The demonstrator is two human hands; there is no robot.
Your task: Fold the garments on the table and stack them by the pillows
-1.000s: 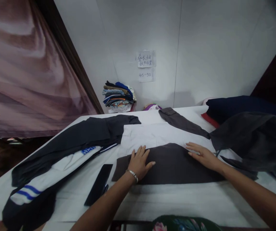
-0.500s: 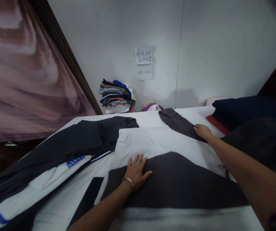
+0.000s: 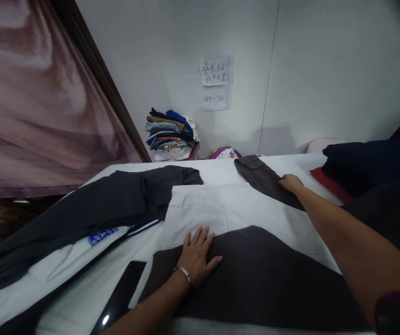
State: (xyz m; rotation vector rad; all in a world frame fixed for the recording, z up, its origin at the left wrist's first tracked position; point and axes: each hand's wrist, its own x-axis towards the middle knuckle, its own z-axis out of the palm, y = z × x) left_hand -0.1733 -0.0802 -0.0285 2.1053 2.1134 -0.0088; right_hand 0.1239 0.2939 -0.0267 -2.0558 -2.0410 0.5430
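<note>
A dark grey-brown long-sleeved garment (image 3: 255, 279) lies spread on the table, with a white sheet (image 3: 217, 209) on its upper part or showing beside it; I cannot tell which. My left hand (image 3: 197, 256) rests flat on the dark cloth, fingers spread, fingertips at the border with the white sheet. A silvery bracelet is on that wrist. Farther off to the right, my right hand (image 3: 291, 182) closes its fingers on the edge of the sleeve (image 3: 264, 177), partway along from the cuff. My right forearm hides part of the garment.
Dark garments with white and blue parts (image 3: 123, 200) lie along the left. A black flat object (image 3: 119, 293) is near my left forearm. Navy and red folded cloth (image 3: 360, 163) lies at right. Beyond the table's far edge stands a clothes stack (image 3: 172, 135) by the wall.
The view has shifted slightly. My right hand has moved a little left along the sleeve towards the cuff. My left hand stays flat on the garment.
</note>
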